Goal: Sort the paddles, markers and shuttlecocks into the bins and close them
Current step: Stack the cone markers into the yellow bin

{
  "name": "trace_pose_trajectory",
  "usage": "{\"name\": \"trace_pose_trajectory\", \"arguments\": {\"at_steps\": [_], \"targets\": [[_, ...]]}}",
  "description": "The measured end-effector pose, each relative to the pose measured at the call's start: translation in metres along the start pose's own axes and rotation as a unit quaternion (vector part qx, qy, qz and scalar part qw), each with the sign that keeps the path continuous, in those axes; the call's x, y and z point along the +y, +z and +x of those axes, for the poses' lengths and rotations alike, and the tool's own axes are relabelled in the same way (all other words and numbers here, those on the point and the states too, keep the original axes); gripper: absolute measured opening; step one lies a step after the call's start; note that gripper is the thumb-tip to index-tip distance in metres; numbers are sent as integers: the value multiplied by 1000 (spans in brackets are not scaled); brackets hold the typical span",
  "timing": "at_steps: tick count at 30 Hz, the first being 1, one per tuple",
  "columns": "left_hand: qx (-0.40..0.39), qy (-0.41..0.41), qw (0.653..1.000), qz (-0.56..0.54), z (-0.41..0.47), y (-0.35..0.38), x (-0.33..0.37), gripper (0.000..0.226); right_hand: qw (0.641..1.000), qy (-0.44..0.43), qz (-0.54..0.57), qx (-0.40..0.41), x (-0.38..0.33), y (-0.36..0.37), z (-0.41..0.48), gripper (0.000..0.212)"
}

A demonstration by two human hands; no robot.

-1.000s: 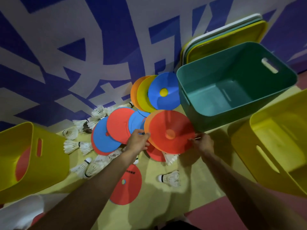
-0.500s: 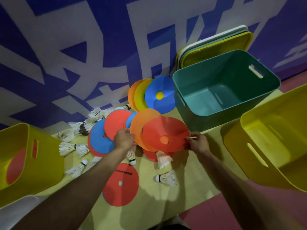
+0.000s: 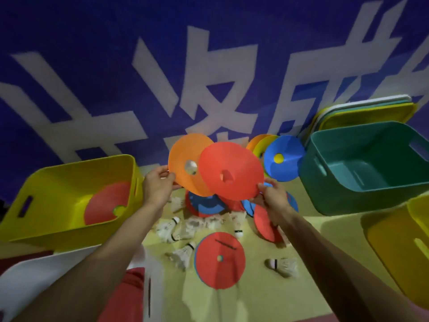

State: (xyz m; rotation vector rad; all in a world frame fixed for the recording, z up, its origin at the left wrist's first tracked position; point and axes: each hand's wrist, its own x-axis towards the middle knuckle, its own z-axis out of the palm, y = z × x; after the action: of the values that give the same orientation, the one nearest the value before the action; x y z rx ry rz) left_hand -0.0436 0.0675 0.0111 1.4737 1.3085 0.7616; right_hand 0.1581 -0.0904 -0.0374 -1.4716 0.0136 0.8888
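My left hand (image 3: 157,185) pinches the left edge of an orange disc marker (image 3: 185,154), held up in the air. My right hand (image 3: 272,197) pinches the lower right edge of a red disc marker (image 3: 232,168) that overlaps the orange one. Both discs hang just right of the yellow bin (image 3: 55,173) at the left, which holds one red disc (image 3: 104,203). Below the hands lie more red and blue discs (image 3: 206,203) and several white shuttlecocks (image 3: 183,228) on the yellow mat. A red disc (image 3: 220,259) lies nearer to me.
An empty teal bin (image 3: 362,194) stands at the right, with lids (image 3: 369,112) leaning on the blue wall behind it. Another yellow bin (image 3: 401,247) sits at the far right. Orange, yellow and blue discs (image 3: 282,159) lean against the wall. One shuttlecock (image 3: 282,266) lies apart, front right.
Both hands have lifted the orange and red discs off the pile and carried them left, toward the left yellow bin. My view has swung left and up.
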Motion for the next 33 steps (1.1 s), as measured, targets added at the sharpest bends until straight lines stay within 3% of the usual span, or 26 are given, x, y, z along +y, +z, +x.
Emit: {"name": "trace_pose_trajectory", "arguments": {"at_steps": [10,14,21,25,29,33], "targets": [[127,-23,987,-100,32,-182,-26,27,995,-27,8,-100,2,148,-50,17],[122,-67,984,-107,44,-231,-54,33,989,-13,15,-144,12,186,-63,26],[95,-143,977,-129,58,-252,-91,41,986,-27,12,-162,17,226,-81,23],[33,-186,973,-130,65,-249,-98,55,987,-40,-11,-154,18,239,-85,25],[60,-123,988,-72,77,-254,-92,50,986,-58,-39,-150,20,257,-88,21],[102,-68,987,-108,69,-263,-74,40,984,-43,-50,-167,28,281,-93,22]]}}
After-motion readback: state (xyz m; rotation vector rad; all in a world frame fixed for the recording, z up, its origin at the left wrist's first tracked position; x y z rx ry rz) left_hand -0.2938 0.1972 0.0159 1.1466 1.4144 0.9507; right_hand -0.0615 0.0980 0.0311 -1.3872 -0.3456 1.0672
